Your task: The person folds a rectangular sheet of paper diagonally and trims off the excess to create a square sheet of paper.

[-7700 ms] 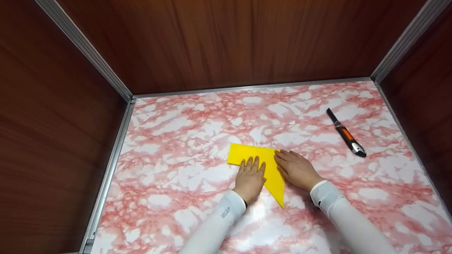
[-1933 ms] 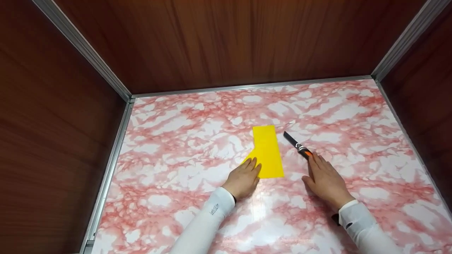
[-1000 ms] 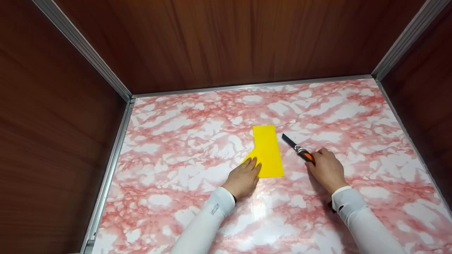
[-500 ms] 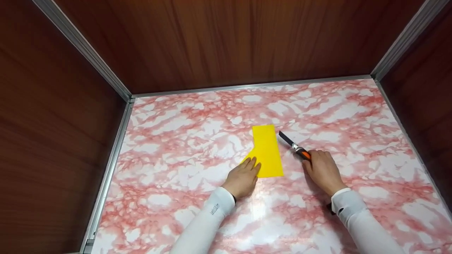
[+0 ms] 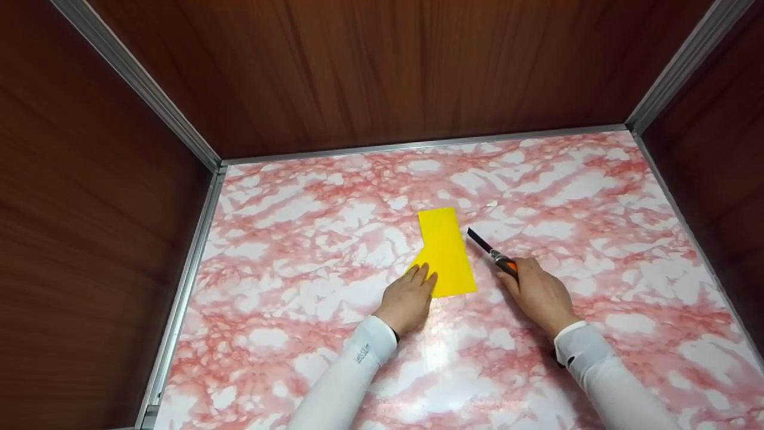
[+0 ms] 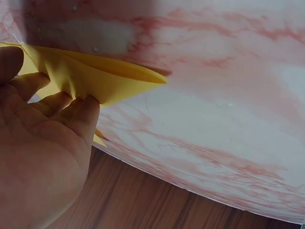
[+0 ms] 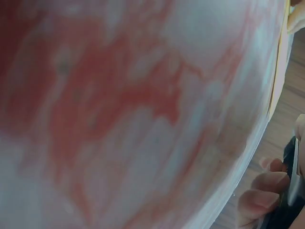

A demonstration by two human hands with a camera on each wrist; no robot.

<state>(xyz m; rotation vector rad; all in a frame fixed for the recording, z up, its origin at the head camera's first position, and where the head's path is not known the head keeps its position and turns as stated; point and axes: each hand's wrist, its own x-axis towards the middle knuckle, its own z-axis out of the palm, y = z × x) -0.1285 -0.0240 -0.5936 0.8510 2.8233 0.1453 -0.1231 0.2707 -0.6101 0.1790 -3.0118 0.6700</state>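
A folded sheet of yellow paper [image 5: 446,254] lies near the middle of the table. My left hand [image 5: 407,300] rests its extended fingers on the paper's lower left part. In the left wrist view, the fingertips press into the folded paper [image 6: 112,86], whose layers part slightly at one corner. To the right, my right hand [image 5: 542,292] grips a utility knife [image 5: 506,264] by its black and orange handle. The knife's black blade points up and left, just right of the paper's edge. In the right wrist view, curled fingers [image 7: 267,181] wrap the dark handle [image 7: 288,207].
The table [image 5: 298,251] has a red and white marbled top. Dark wood panels [image 5: 370,71] enclose it at the back and on both sides, with metal strips [image 5: 424,145] along the edges.
The paper was turned from its first position, then recently shifted slightly left. My right hand took up the knife from the right and brought it left, near the paper. My left hand stays on the paper.
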